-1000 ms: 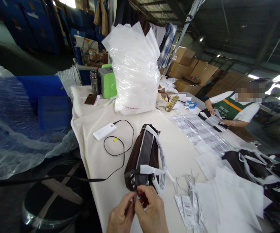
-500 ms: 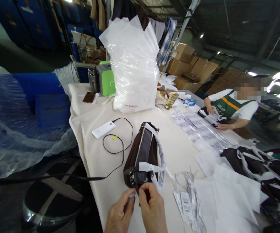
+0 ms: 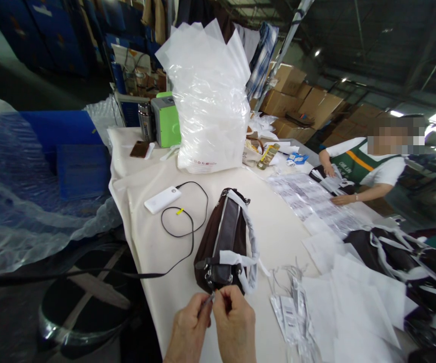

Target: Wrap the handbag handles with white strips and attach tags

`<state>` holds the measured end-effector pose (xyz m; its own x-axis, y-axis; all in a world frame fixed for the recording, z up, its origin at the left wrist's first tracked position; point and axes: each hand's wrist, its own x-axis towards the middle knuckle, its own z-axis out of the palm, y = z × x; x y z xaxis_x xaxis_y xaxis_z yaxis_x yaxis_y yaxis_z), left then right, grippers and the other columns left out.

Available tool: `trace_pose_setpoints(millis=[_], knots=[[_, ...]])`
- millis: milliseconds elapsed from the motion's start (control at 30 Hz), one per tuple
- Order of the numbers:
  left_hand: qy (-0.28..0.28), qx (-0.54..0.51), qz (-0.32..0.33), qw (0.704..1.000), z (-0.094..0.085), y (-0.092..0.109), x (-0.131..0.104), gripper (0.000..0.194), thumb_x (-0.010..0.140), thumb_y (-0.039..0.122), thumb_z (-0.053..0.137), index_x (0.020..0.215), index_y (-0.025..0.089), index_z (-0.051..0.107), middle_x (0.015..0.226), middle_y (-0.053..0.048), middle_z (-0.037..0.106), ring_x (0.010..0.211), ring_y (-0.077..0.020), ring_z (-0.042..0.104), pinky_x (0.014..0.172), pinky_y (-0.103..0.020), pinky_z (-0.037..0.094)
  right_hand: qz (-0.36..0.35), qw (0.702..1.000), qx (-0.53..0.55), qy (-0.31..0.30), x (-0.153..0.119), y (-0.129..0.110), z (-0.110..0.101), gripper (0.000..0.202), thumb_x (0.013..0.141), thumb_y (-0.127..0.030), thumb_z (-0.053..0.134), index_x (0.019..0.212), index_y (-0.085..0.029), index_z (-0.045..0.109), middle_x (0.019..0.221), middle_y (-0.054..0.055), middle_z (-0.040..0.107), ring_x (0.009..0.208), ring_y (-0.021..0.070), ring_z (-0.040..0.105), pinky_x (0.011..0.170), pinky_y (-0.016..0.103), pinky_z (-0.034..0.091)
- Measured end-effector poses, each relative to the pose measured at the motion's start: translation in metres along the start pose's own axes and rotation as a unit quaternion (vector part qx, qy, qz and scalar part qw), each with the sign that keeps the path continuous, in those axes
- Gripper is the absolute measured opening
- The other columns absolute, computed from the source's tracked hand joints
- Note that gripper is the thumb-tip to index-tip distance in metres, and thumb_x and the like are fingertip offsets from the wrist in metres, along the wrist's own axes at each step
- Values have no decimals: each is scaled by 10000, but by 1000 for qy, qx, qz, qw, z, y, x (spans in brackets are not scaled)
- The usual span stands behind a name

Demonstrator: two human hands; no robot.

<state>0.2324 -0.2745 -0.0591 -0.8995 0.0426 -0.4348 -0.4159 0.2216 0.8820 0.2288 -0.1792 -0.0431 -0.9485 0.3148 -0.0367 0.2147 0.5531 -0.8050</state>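
Note:
A dark brown handbag lies on the white-covered table, its handles wrapped in white material. At its near end, my left hand pinches a small greyish strip or cord by the bag's metal ring. Beside it, my right hand has thumb and finger pressed together close to the same spot; what lies between them is too small to make out. The two hands' fingertips nearly touch. Right of the bag is a bunch of silvery tags with strings.
A white power bank with a black cable lies left of the bag. Behind stands a tall stack of white sheets in plastic. White sheets and dark bags are at the right. A person in a green apron works across the table.
My left hand has turned slightly and its fingers have closed in nearer my right hand. The camera view has shifted a little. The other person's hand has moved slightly left.

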Motion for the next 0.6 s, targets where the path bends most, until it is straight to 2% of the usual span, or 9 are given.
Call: trace_pose_setpoints(millis=[100, 167, 233, 300, 367, 467, 567, 600], knots=[[-19, -44, -45, 998, 3, 9, 0, 316, 744, 462, 408, 730, 176, 543, 508, 36, 446, 494, -117, 418, 471, -232, 303, 89, 989, 117, 30, -10, 5, 2, 248, 703, -402, 522, 580, -188, 519, 486, -20, 513, 454, 114, 470, 456, 222, 388], [-24, -92, -78, 992, 5, 12, 0, 297, 704, 446, 430, 716, 165, 526, 480, 49, 417, 444, -97, 363, 428, -220, 253, 155, 962, 217, 53, -14, 7, 6, 276, 638, -439, 585, 575, -177, 527, 476, -31, 494, 441, 99, 432, 435, 219, 365], [-23, -137, -103, 985, 7, 15, -1, 272, 670, 418, 447, 682, 154, 513, 456, 57, 399, 406, -74, 316, 405, -207, 209, 234, 914, 327, 58, -16, 8, 11, 327, 567, -466, 648, 567, -168, 513, 415, -68, 422, 381, 62, 330, 379, 198, 278], [-20, -175, -110, 978, 8, 17, -3, 254, 653, 397, 467, 638, 146, 505, 441, 57, 396, 381, -57, 291, 394, -198, 179, 303, 851, 426, 52, -17, 7, 16, 379, 495, -469, 704, 550, -168, 482, 364, -102, 355, 345, 32, 246, 358, 177, 189], [-27, -210, -108, 971, 8, 19, -4, 248, 642, 386, 495, 578, 146, 490, 421, 57, 392, 359, -43, 273, 385, -194, 150, 340, 794, 503, 40, -16, 6, 18, 396, 446, -431, 748, 544, -167, 470, 361, -100, 378, 336, 28, 269, 356, 166, 180], [-50, -275, -126, 952, 4, 21, -4, 267, 618, 365, 543, 491, 150, 448, 396, 59, 385, 324, -23, 248, 374, -192, 110, 366, 718, 591, -11, -13, 8, 21, 368, 421, -319, 783, 533, -157, 472, 378, -89, 416, 332, 19, 294, 342, 147, 175], [-83, -349, -190, 914, -1, 21, 0, 242, 551, 328, 615, 499, 142, 468, 385, 61, 399, 291, -11, 245, 365, -179, 103, 409, 639, 646, -85, -9, 16, 27, 350, 413, -233, 783, 481, -141, 452, 354, -98, 373, 314, -8, 247, 324, 120, 132], [-95, -371, -216, 898, -2, 21, 2, 231, 527, 305, 636, 508, 138, 479, 382, 60, 402, 284, -11, 247, 358, -172, 105, 417, 622, 653, -113, -8, 19, 31, 340, 432, -246, 775, 477, -140, 455, 353, -95, 370, 309, -3, 262, 318, 115, 145]])
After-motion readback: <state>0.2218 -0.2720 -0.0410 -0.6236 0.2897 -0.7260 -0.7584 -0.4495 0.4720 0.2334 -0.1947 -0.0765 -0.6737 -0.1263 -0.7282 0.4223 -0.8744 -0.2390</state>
